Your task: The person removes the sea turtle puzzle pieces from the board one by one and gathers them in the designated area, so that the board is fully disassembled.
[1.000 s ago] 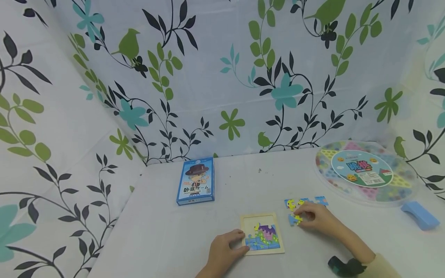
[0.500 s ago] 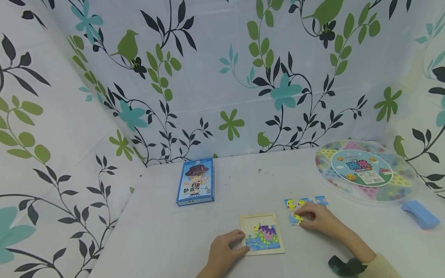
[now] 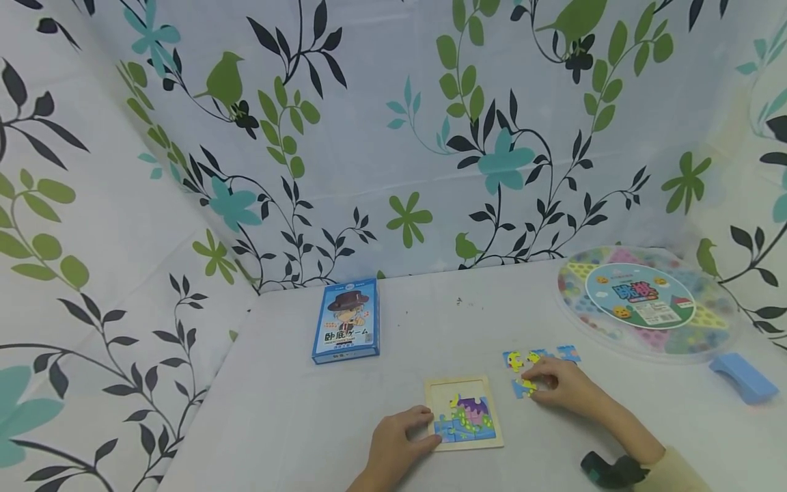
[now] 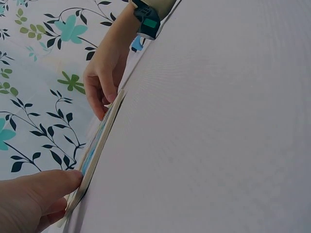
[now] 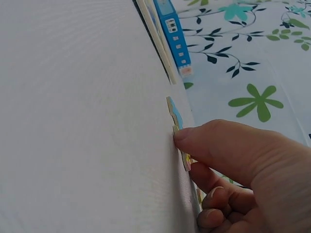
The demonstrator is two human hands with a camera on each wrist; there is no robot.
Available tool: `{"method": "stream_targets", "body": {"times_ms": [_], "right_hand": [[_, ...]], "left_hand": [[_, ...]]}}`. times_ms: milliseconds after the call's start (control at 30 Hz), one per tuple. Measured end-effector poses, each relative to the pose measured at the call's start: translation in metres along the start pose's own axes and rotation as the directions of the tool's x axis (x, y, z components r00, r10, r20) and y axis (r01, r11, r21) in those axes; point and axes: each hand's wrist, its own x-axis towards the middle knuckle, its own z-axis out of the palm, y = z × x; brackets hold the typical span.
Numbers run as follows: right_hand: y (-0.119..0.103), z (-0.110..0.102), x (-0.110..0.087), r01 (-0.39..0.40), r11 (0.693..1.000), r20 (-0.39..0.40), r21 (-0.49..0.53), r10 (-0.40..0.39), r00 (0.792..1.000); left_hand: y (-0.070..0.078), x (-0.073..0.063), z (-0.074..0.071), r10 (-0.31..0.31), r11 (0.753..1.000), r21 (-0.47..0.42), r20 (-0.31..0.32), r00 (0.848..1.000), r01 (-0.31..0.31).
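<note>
A wooden jigsaw tray (image 3: 447, 447) lies on the table, its lower part filled with blue, green, purple and pink pieces and its upper part bare wood. My left hand (image 3: 396, 443) holds the tray's left edge, thumb near the lower left corner; in the left wrist view the thumb (image 4: 70, 179) lies on the frame. To the right, my right hand (image 3: 562, 384) pinches a puzzle piece (image 5: 183, 149) between thumb and index finger, mostly hidden by the hand. Beside it are more loose pieces: a blue and yellow one (image 3: 521, 389), another (image 3: 512, 361) behind, and a blue one (image 3: 569, 353).
A blue card game box (image 3: 347, 321) stands at the back left of the white table. At the back right lies a round clear case (image 3: 652, 301) of coloured beads or pegs, with a light blue block (image 3: 744, 380) in front. A patterned cloth (image 3: 381, 137) hangs behind.
</note>
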Motion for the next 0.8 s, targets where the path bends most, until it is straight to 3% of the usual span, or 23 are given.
{"method": "stream_targets", "body": {"times_ms": [167, 267, 433, 567, 800], "right_hand": [[-0.001, 0.000, 0.001, -0.014, 1.000, -0.014, -0.018, 0.014, 1.000], [-0.003, 0.001, 0.003, 0.073, 0.997, -0.102, -0.019, -0.074, 0.992], [-0.012, 0.003, 0.010, 0.240, 0.971, -0.224, -0.020, -0.238, 0.945], [-0.025, 0.007, 0.017, 0.280, 0.960, -0.244, -0.008, -0.274, 0.930], [-0.043, 0.023, 0.031, 0.270, 0.963, -0.213, -0.002, -0.265, 0.941]], "left_hand": [[0.000, 0.000, 0.000, 0.021, 1.000, -0.002, -0.014, 1.000, -0.021], [0.000, -0.001, -0.001, 0.028, 1.000, -0.008, -0.012, 1.000, -0.028], [0.000, -0.001, 0.000, 0.035, 0.999, -0.012, -0.013, 0.999, -0.036], [-0.001, -0.001, 0.001, 0.047, 0.998, -0.035, -0.009, 0.999, -0.048], [-0.001, -0.001, 0.001, 0.065, 0.996, -0.057, -0.002, 0.998, -0.065]]}}
